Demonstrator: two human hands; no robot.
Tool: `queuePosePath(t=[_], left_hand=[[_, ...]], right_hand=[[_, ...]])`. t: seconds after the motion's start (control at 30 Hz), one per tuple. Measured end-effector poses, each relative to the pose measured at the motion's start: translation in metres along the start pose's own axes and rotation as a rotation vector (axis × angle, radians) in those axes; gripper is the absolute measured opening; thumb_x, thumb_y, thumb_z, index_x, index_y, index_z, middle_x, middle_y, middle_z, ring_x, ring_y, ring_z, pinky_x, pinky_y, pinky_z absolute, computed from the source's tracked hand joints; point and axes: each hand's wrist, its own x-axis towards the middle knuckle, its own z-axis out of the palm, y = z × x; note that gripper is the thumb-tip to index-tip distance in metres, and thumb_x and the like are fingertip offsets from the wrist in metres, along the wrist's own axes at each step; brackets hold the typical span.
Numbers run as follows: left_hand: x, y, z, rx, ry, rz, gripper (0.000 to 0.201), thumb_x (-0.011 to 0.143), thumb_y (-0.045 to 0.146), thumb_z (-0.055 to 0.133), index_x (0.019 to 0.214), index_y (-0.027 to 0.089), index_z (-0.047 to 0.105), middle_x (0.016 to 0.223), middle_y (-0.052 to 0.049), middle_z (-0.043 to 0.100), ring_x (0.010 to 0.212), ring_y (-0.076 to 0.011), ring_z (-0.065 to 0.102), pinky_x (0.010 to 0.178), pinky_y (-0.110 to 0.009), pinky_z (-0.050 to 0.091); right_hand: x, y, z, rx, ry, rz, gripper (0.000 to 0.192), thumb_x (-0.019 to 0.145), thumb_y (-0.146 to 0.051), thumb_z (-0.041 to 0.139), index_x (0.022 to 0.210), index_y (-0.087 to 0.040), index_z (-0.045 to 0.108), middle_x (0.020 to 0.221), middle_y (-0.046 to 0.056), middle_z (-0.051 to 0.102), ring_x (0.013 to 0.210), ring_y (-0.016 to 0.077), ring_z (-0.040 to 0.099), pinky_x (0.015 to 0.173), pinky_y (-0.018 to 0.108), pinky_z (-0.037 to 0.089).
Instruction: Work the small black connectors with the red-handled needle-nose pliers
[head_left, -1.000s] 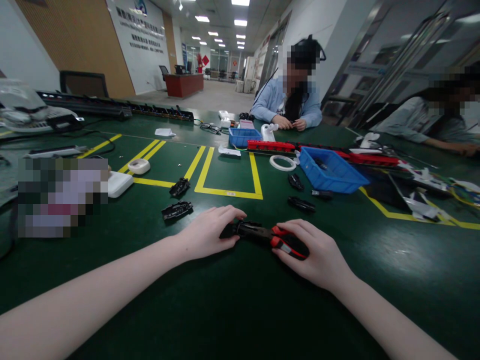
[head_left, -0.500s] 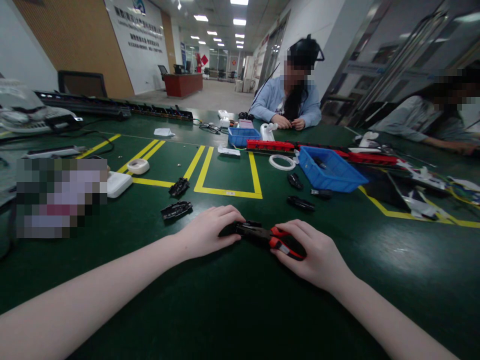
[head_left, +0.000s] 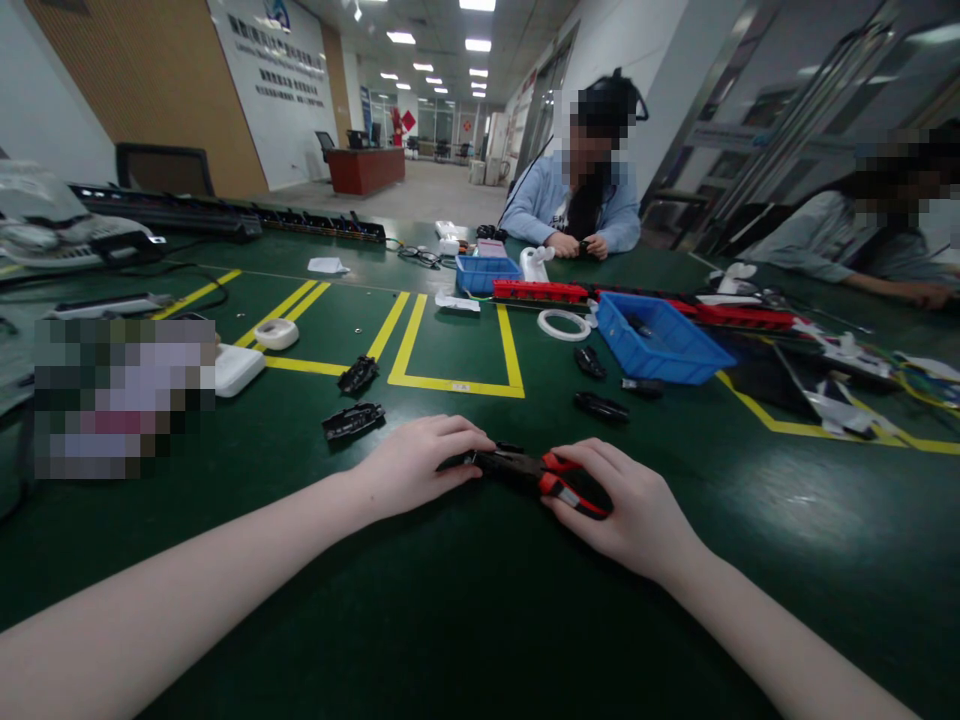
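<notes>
My right hand (head_left: 622, 500) is closed around the red-and-black handles of a pair of pliers (head_left: 559, 482). The jaws point left and meet a small black plastic part (head_left: 454, 461), which my left hand (head_left: 431, 460) pinches between thumb and fingers. Much of that part is hidden by my fingers and the jaws. Beyond my left hand lie two black plastic shells (head_left: 354, 421), apart from each other. Farther off on the right are several similar black pieces (head_left: 602, 406) in front of a blue bin (head_left: 664, 345).
Yellow tape lines (head_left: 457, 386) mark the green table (head_left: 480, 620). A white ring (head_left: 564, 324), red strips (head_left: 540, 291) and a smaller blue bin (head_left: 487, 273) stand farther back. At left are a tape roll (head_left: 276, 333) and a white box (head_left: 238, 369). Two people sit across and at right.
The plier jaws and the black part have shifted slightly in my fingers. My left hand has moved a touch; the right hand stays almost in place.
</notes>
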Motion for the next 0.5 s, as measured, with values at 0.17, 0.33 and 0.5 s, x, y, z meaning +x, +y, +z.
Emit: queuePosePath(t=[0.17, 0.33, 0.5], left_hand=[[-0.005, -0.002, 0.006, 0.036, 0.04, 0.023, 0.029, 0.093, 0.02, 0.065, 0.122, 0.022, 0.064, 0.124, -0.006, 0.069, 0.11, -0.0213, 0.068, 0.093, -0.037, 0.057], [0.01, 0.0, -0.005, 0.164, 0.119, 0.082, 0.021, 0.093, 0.022, 0.064, 0.114, 0.02, 0.065, 0.118, -0.006, 0.071, 0.102, -0.0217, 0.069, 0.086, -0.04, 0.057], [-0.075, 0.026, 0.014, 0.102, 0.256, 0.285, 0.006, 0.093, 0.026, 0.064, 0.098, 0.024, 0.066, 0.099, -0.004, 0.071, 0.091, -0.0203, 0.067, 0.08, -0.038, 0.058]], right_hand=[[0.0, -0.002, -0.001, 0.041, -0.048, 0.05, 0.031, 0.087, -0.035, 0.064, 0.115, -0.022, 0.06, 0.105, 0.008, 0.069, 0.091, 0.0221, 0.068, 0.074, 0.035, 0.058], [-0.001, -0.002, -0.001, 0.068, -0.057, 0.072, 0.031, 0.086, -0.035, 0.064, 0.114, -0.022, 0.06, 0.106, 0.007, 0.069, 0.092, 0.0223, 0.068, 0.076, 0.036, 0.057], [-0.001, -0.002, -0.002, 0.081, -0.049, 0.088, 0.032, 0.086, -0.035, 0.065, 0.114, -0.022, 0.06, 0.105, 0.007, 0.069, 0.092, 0.0229, 0.068, 0.075, 0.036, 0.057]])
